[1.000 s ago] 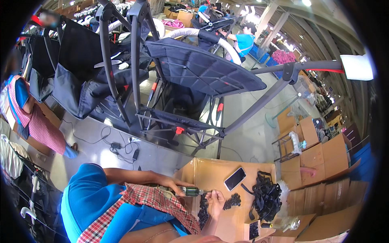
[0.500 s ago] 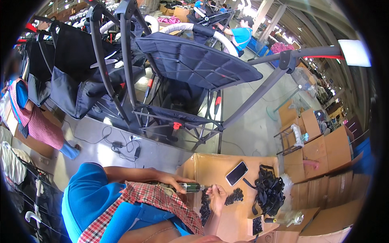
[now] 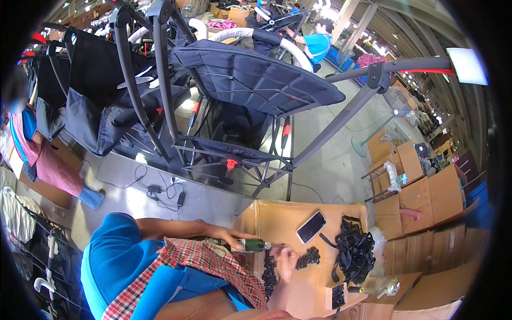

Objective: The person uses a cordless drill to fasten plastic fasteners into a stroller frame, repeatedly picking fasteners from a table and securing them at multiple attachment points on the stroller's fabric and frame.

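My left hand [image 3: 231, 238] is wrapped round a green and black power screwdriver [image 3: 254, 245], held level over a cardboard-topped work surface [image 3: 282, 213]. Just right of the tool's tip, my right hand [image 3: 288, 262] has its fingers curled together; they are blurred, and whatever they pinch is too small to name. Below the tip lies a pile of small black parts [image 3: 269, 277], partly behind the right hand. A second pile of black parts [image 3: 308, 258] sits to the right. Beyond it lie a phone [image 3: 311, 227] and a bundle of black straps [image 3: 354, 249].
A small box [image 3: 329, 300] of black pieces stands at the near right, by a yellow-handled tool [image 3: 356, 289]. Ahead rises a large dark stroller [image 3: 256, 80] with grey tubes. Cardboard boxes [image 3: 416, 200] line the right. One person [image 3: 53, 160] stands left; another [image 3: 318, 45] works farther back.
My right hand has shifted slightly and is now blurred near the screwdriver's tip. The left hand keeps its hold on the tool. The person at the left has moved a little.
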